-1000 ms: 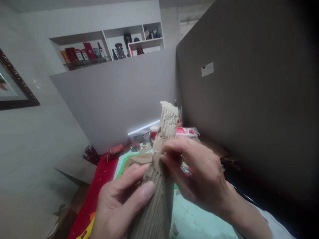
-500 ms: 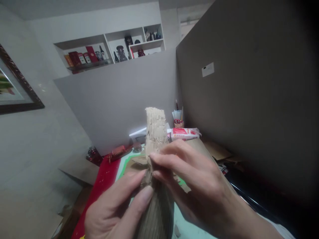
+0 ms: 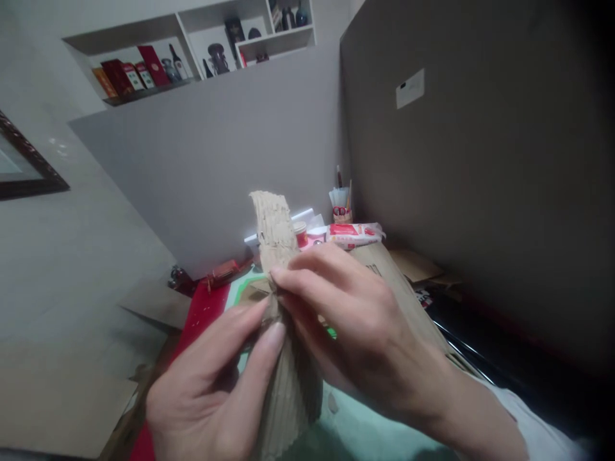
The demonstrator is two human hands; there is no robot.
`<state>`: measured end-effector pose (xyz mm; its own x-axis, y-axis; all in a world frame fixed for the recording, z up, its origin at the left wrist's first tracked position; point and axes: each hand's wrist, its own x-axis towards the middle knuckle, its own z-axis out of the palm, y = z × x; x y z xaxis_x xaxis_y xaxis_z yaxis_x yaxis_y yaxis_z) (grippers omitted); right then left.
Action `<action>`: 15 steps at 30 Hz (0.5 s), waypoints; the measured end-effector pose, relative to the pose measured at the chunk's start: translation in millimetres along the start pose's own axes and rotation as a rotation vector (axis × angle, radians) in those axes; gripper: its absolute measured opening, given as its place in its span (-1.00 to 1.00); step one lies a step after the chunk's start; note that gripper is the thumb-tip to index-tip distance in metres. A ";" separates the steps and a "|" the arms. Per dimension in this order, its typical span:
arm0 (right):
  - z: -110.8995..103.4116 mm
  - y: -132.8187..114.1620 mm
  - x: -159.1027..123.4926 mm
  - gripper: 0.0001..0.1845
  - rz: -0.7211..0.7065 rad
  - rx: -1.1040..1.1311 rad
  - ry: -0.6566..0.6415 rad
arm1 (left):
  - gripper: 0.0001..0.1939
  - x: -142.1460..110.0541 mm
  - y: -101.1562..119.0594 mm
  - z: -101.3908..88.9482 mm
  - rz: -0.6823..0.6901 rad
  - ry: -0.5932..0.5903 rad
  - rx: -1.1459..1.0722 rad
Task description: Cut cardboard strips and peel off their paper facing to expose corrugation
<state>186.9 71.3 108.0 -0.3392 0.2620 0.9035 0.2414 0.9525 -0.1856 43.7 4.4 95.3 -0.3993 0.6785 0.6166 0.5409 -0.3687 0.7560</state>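
A strip of corrugated cardboard (image 3: 276, 224) stands upright before me, its upper part pale and rough where the surface layer is torn off. Lower down, the ridged brown part runs toward me between my hands. My left hand (image 3: 216, 378) pinches its edge between thumb and fingertip. Just above that spot, my right hand (image 3: 346, 314) is closed on the cardboard with thumb and index finger, near the border of the pale area. The other fingers of the right hand curl behind, and their tips are partly hidden.
On the table lie a red-and-white plastic packet (image 3: 355, 235), a larger cardboard piece (image 3: 398, 288) at right and a red cloth (image 3: 202, 320) at left. A cup of pens and scissors (image 3: 342, 208) stands by the grey partition (image 3: 216, 153). A small red jar (image 3: 300, 234) is behind the strip.
The view has tilted down, so the shelves sit higher. Both hands and the cardboard have shifted slightly left and up in view, and the strip leans more to the left. Both pinches hold.
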 end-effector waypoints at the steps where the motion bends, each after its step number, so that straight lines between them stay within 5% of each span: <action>1: 1.9 0.9 -0.2 -0.76 0.000 0.003 0.002 | -0.79 0.2 -0.9 0.5 -0.005 0.003 0.001; 15: 7.9 3.8 -2.0 -0.75 -0.007 0.017 0.165 | -0.87 -1.3 -3.2 10.2 -0.109 0.075 -0.078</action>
<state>181.3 75.7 102.4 -0.1868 0.2279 0.9556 0.2235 0.9571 -0.1846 50.1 11.2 89.8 -0.5080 0.6689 0.5427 0.4338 -0.3457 0.8321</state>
